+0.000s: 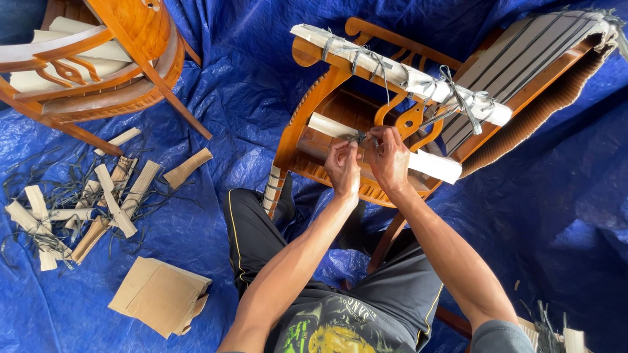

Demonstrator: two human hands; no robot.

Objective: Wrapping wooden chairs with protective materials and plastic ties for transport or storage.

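A polished wooden chair (327,85) lies on its side in front of me on a blue tarp (248,78). Its arm rails are wrapped in white padding (428,163) tied with grey string (458,98). My left hand (343,167) and my right hand (388,157) meet at a knot of grey string (359,137) on the lower wrapped rail. Both hands pinch the string with their fingertips. The upper rail's white padding (399,72) is bound by several string ties.
A second wooden chair (98,59) stands at the top left. Loose padding strips and cut grey strings (78,202) lie in a heap on the left. A folded piece of brown cardboard (160,294) lies near my left knee. More scraps (546,330) sit at the bottom right.
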